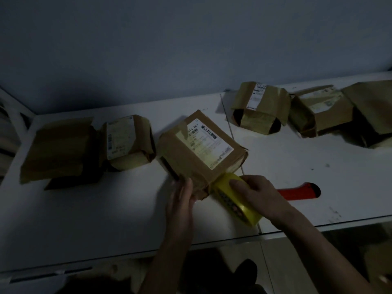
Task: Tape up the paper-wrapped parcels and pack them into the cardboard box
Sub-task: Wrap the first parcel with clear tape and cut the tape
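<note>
A brown paper-wrapped parcel (201, 147) with a white barcode label lies tilted in the middle of the white table (106, 209). My left hand (182, 198) presses on its near corner. My right hand (252, 192) grips a yellow tape roll (235, 200) held against the parcel's near edge, with tape running onto the paper. Two more wrapped parcels (127, 143) (57, 149) lie to the left. Three others (261, 105) (318, 109) (373, 111) sit at the back right. No cardboard box shows clearly in the dim view.
A red-handled tool (301, 190) lies on the table just right of my right hand. The wall (169, 49) rises behind the table. The table's front edge runs below my forearms, with dark floor beneath.
</note>
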